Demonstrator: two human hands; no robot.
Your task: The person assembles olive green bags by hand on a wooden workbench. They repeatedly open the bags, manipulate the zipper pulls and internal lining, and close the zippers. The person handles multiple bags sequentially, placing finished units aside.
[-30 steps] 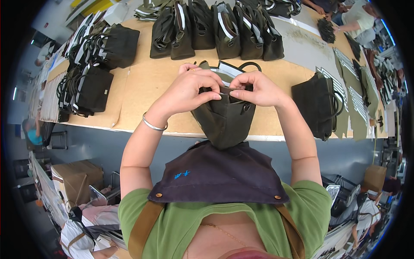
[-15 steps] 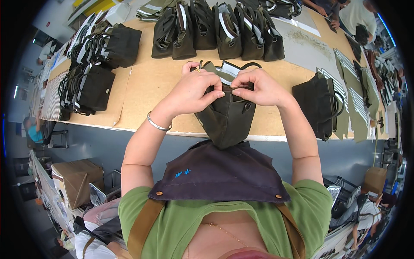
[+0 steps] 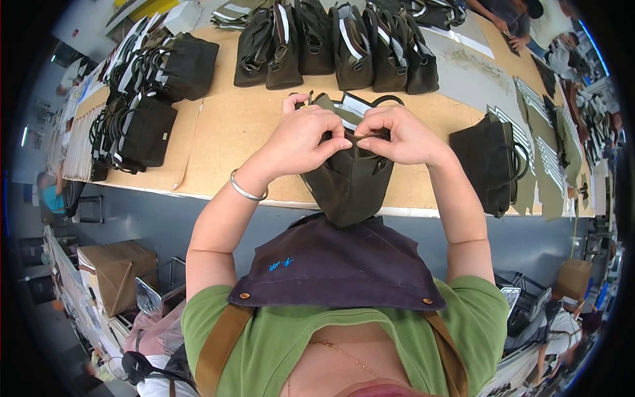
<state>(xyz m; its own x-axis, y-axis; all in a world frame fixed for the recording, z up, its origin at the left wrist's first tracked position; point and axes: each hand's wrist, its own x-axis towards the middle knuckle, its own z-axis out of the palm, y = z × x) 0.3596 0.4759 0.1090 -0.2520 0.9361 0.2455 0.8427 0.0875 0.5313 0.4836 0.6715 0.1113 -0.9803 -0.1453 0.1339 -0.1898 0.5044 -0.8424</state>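
A dark olive handbag (image 3: 350,188) stands at the table's near edge, its narrow end toward me and its mouth partly spread. A white strip and a lighter green lining show inside, and a dark looped handle rises at the back. My left hand (image 3: 307,135) pinches the bag's top edge between thumb and fingers. Close beside it, my right hand (image 3: 400,135) pinches the same edge, where a zipper (image 3: 369,137) runs. The two thumbs nearly meet above the end seam. Both hands cover part of the rim.
Several similar dark bags (image 3: 284,59) line the table's far side. More bags (image 3: 149,132) are grouped at the left, and one bag (image 3: 486,165) stands at the right. Flat green pieces with white stripes (image 3: 546,152) lie beyond it. A co-worker's hands (image 3: 509,36) are at the far right.
My left hand has shifted slightly right, bringing its thumb nearer my right hand along the bag's edge. Both hands keep their pinch, and the bag stays in nearly the same place.
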